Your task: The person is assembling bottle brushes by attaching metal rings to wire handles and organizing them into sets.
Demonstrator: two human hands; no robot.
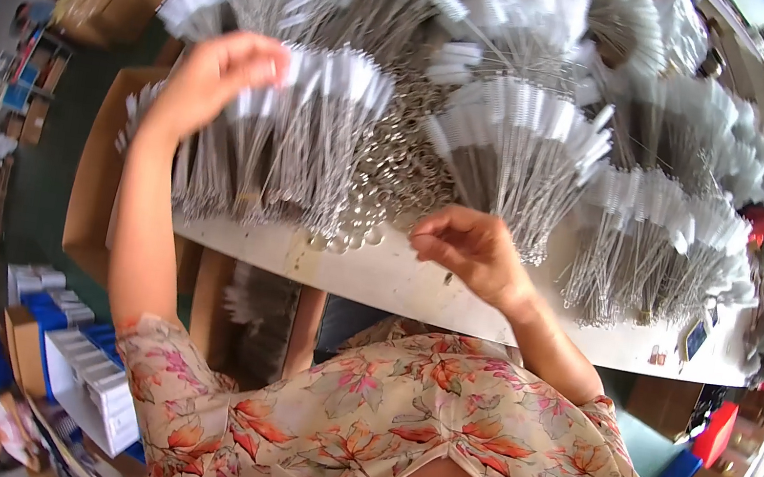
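Observation:
My left hand (213,80) is over the left-hand wire brushes (249,140), its fingers stretched out to the right beside the white bristle heads. I see nothing in it. My right hand (474,252) is closed near the table's front edge, thumb and fingertips brought together. Whatever is in that pinch, if anything, is too small to make out. Just left of its fingertips, small metal rings (368,202) lie in a loose pile that runs back between two brush groups. Another fanned bundle of white-headed wire brushes (523,151) lies right behind my right hand.
More brushes (651,220) cover the right side of the white table (300,261), with further bundles behind. An open cardboard box (95,176) stands against the table's left end. A small dark packet (698,335) lies near the right front edge. White bins (94,383) stand at lower left.

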